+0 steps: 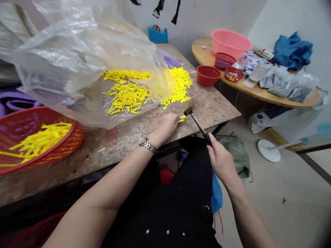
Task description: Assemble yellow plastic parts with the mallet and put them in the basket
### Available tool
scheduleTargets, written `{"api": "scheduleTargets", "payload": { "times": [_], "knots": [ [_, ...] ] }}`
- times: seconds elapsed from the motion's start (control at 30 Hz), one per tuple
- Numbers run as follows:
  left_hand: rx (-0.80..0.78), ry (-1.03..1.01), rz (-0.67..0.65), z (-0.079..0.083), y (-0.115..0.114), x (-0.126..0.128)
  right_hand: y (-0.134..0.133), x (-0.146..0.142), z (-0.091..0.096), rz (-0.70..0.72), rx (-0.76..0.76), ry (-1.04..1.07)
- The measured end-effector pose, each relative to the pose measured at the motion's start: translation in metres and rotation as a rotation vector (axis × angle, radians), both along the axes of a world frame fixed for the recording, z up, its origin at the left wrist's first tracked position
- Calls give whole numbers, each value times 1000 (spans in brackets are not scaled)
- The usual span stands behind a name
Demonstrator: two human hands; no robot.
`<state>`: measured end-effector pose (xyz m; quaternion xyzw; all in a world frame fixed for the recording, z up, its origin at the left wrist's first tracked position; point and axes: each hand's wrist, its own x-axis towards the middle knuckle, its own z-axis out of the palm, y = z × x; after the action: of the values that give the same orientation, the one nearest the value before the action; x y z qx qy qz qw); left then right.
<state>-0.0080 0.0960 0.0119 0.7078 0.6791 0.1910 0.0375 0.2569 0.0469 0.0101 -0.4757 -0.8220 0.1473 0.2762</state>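
Observation:
My right hand (221,156) grips the black handle of a hammer (198,122), whose dark head is just above the worn table (207,100). Near the table's front edge, my left hand (167,127) has its fingers closed on a small yellow plastic piece (182,119) that pokes out to the right. The hammer head is a little to the right of that piece. Behind both hands lies a heap of small yellow pieces (179,86). To its left, a clear plastic bag (85,69) lies open with yellow sticks (126,96) in its mouth.
A red basket (74,136) with yellow sticks stands at the left. A blue tape dispenser (158,35) is at the back. On the round table at right are a pink basin (230,43), red baskets and silvery packets (287,84). A red bowl (208,75) sits near its edge.

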Motion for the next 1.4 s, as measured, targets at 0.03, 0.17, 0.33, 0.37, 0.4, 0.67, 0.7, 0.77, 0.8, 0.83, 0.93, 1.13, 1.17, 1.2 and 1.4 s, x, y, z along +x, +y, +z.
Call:
{"api": "scheduleTargets", "payload": {
  "times": [0.03, 0.17, 0.33, 0.37, 0.4, 0.67, 0.7, 0.77, 0.8, 0.83, 0.93, 1.13, 1.17, 1.2, 1.4],
  "knots": [
    [6, 4, -4, -1, 1, -1, -1, 1, 4, 3, 17, 23],
    [28, 7, -21, -5, 2, -2, -8, -1, 14, -13, 158, 140],
    [27, -15, -22, -2, 0, -1, -3, -4, -2, -7, 65, 17],
    [25, -14, -17, -2, -1, -1, -2, -3, -3, -2, 29, -22],
    [22, -11, -13, -2, -1, -1, -1, -2, -2, 0, 10, -42],
    [33, -36, -12, -6, 3, -3, -2, -2, 4, -38, 132, 82],
    [27, -37, -6, -6, 3, -2, -1, -2, 1, -30, 94, 50],
    [22, -40, 6, -4, 2, -1, 3, -1, -6, -15, 13, -22],
    [21, -41, 9, -3, 2, -1, 4, 1, -8, -8, -16, -40],
    [22, -41, 8, -2, 1, 0, 5, 3, -9, -2, -34, -39],
    [20, -54, 5, 0, 0, 1, 6, 8, -5, -5, -51, 38],
    [23, -194, 58, 3, 2, -3, 24, 15, -13, -131, -237, 226],
    [22, -249, 68, 4, 1, -5, 29, 16, -17, -148, -303, 267],
    [14, -321, 82, 5, 0, -6, 35, 17, -21, -157, -369, 319],
    [-84, -943, 124, 8, -12, -10, 60, 14, -30, -97, -629, 673]
  ]
}}
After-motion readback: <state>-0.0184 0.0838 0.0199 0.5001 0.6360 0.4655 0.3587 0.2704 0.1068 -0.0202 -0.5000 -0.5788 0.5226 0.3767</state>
